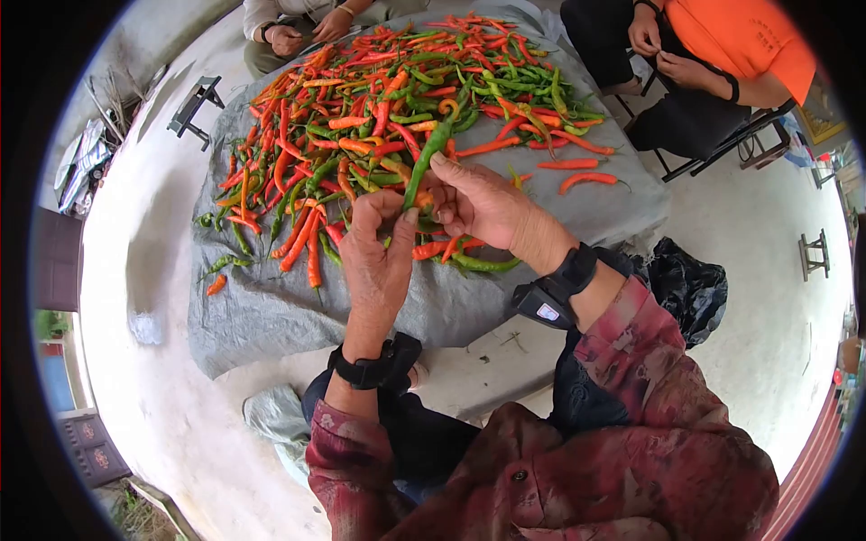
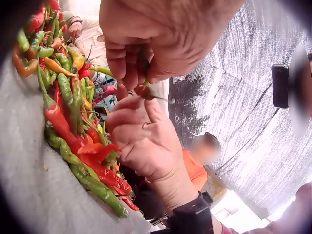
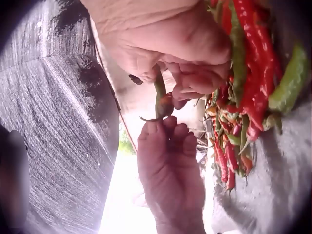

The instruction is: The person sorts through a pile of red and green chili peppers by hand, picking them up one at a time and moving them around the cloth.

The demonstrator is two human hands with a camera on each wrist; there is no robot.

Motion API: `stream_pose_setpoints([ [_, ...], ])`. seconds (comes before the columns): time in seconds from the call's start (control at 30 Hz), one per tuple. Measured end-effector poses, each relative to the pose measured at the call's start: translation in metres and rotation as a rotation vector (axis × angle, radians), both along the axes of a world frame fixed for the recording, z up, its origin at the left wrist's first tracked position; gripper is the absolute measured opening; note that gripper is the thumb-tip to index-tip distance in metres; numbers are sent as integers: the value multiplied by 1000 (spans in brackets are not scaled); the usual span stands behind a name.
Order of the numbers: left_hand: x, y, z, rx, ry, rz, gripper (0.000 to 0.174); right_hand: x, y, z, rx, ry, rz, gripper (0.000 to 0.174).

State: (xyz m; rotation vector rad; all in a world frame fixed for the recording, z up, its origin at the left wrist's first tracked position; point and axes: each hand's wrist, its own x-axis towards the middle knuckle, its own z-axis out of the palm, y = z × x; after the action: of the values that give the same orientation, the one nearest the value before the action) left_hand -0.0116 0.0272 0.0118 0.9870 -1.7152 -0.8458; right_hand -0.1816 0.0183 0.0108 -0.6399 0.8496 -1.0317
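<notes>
Both hands meet over the near part of a heap of red, orange and green chili peppers. A long green chili pepper is held between them, slanting up and away in the head view. My left hand pinches its near end between thumb and fingers. Higher on the pepper, my right hand holds it, thumb along its side and the other fingers curled below. In the right wrist view the green pepper shows between the hands, its thin curved stem by the left fingertips. A small reddish piece lies beside it, partly hidden by fingers.
The heap lies on a grey cloth. Across it sits a person in light sleeves; a person in an orange shirt sits at the right. A black plastic bag is by my right arm, and small stools stand around.
</notes>
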Motion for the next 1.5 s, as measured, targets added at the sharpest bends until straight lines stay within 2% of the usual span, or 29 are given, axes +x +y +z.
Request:
stream_pose_setpoints([
  [0.03,-4,0,-1,12,-15,12,13,4,0,-2,6,-119,-27,28],
  [0.07,-7,-2,-5,38,50,-4,13,4,-3,-11,-50,-86,-2,26],
  [0.1,-8,-2,-10,63,111,-15,13,3,-3,-11,-86,-41,2,26],
  [0.17,-9,-3,-20,85,105,-20,14,2,-3,-5,-222,259,-13,29],
  [0.2,-9,-3,-21,89,126,-50,15,2,-1,-9,-216,238,-2,29],
  [0.27,-8,-2,-21,69,37,-12,17,3,1,-14,-782,1361,-348,33],
  [0.3,-9,-3,-20,44,-33,8,19,7,5,-6,-781,1351,-350,33],
  [0.37,-15,-10,-32,66,49,6,19,17,21,19,-1112,1220,-472,39],
  [0.4,-17,-14,-37,306,502,-81,19,24,32,20,-1112,1039,-248,43],
  [0.43,-18,-18,-44,550,954,-169,18,34,41,19,-1249,1034,-246,45],
  [0.47,-17,-24,-52,88,162,55,18,45,50,18,-1380,1026,-243,47],
  [0.5,-19,-23,-51,94,159,54,18,53,62,18,-1373,1025,-243,47],
  [0.57,-26,-22,-42,53,-5,129,13,65,79,18,-1513,969,15,45],
  [0.6,-28,-23,-42,3,-6,145,13,68,80,13,-1509,966,16,45],
  [0.67,-30,-24,-45,5,-29,145,14,73,81,0,-1600,1130,59,35],
  [0.77,-32,-21,-42,24,-96,167,16,68,71,-1,-1530,994,42,27],
  [0.83,-33,-20,-44,43,-142,188,17,69,70,-1,-1527,1071,48,27],
  [0.9,-32,-19,-49,-92,-160,202,19,71,73,0,-1521,1147,57,26],
  [1.03,-29,-14,-56,-161,-155,228,21,74,74,-1,-1474,1205,-10,27],
  [1.23,-21,-4,-53,-448,-463,145,30,81,74,-11,-1411,1179,-39,26],
  [1.3,-17,-9,-59,-476,-442,125,32,82,74,-11,-1396,1191,-55,26],
  [1.4,-15,-9,-64,-513,-517,152,32,83,76,-10,-1338,1215,11,26],
  [1.47,-19,-8,-62,-530,-455,179,31,79,75,-4,-1191,1006,169,31],
  [1.5,-20,-7,-60,-531,-453,182,31,77,75,-1,-1193,1007,171,31],
])
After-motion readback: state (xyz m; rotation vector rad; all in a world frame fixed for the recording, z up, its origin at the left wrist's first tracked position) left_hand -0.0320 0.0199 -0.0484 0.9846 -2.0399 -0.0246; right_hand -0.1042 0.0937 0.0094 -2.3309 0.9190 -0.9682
